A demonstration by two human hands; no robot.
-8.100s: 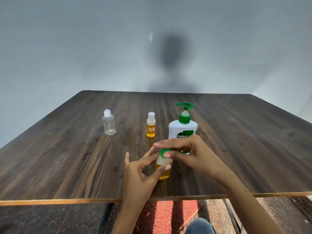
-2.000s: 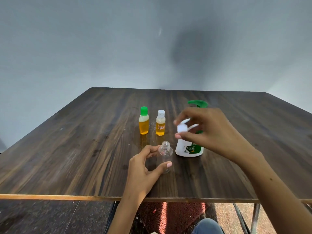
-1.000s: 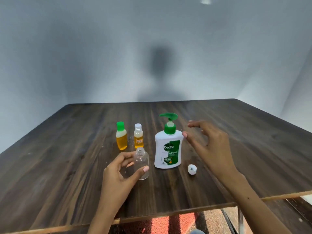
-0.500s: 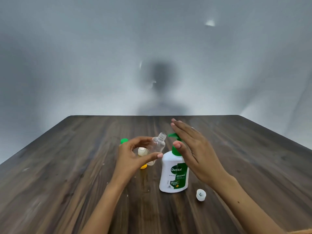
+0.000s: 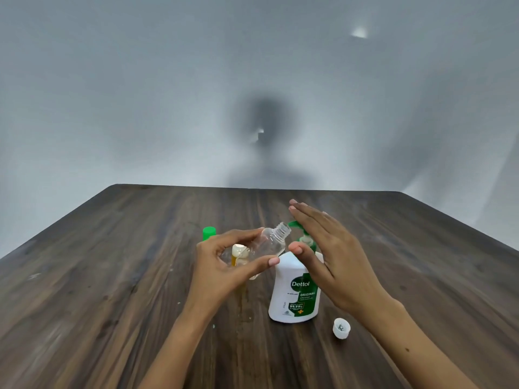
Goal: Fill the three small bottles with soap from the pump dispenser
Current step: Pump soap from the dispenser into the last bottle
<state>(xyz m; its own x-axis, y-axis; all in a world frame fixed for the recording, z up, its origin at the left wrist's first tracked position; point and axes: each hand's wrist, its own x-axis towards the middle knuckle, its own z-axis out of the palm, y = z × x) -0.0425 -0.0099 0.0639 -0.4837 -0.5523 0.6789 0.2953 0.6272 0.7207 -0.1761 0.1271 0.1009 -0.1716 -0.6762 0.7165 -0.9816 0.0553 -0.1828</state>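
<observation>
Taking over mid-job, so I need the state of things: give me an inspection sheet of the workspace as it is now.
Surface: dark wood table, a wet smear in front of the left hand.
Job's things: clear bottle, uncapped and empty, tilted toward the pump dispenser; white cap on the table; green-capped bottle and another bottle of yellow soap behind the left hand.
Clutter: nothing seen.
Grippers: left hand grips the clear bottle; right hand, fingers straight, over the pump head.
Cables: nothing seen.
Surroundings: plain grey wall.

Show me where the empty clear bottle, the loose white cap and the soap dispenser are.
empty clear bottle [image 5: 270, 242]: head view, on its clear body.
white cap [image 5: 341, 328]: head view, on its open top.
soap dispenser [image 5: 292, 290]: head view, on its label.
</observation>
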